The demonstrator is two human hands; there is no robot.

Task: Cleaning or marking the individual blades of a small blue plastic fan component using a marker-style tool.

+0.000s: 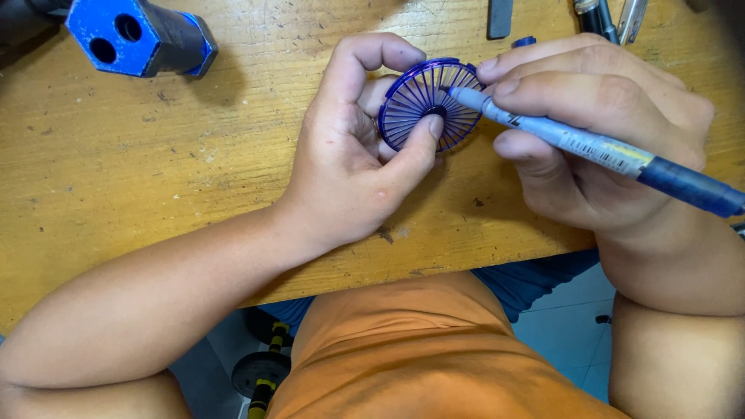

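Blue round grille (428,105), thin plastic, radial spokes running from a small dark hub out to a ring rim; held tilted up off the wooden table (155,178), upper middle of the view, between both hands. Left hand (353,147) curled closed around its left side: thumb tip pressed on the lower face near the hub, index finger arched over the top rim, remaining fingers tucked behind the disc. Left forearm comes in from lower left, lying across the table edge, wrist bent slightly inward. Right hand (597,132) closed in a writing grip on a pen (590,146), fingers bunched near the front of the barrel, index finger along the top and touching the grille's right rim. Pen has a pale blue-grey barrel with a white and yellow label and a dark blue rear grip section; its tip sits at the grille's hub. Pen lies slanted, rear end pointing out to the right edge of the view. Right forearm rises from lower right, wrist resting at the table edge. Table surface is yellowish wood, scuffed, with dark specks and worn patches. Blue block (140,35) with two round holes, glossy, sits at upper left, well apart from the hands. Dark metal tools (613,17) lie at the top edge, partly cut off. Orange shirt (434,357) fills the lower middle.
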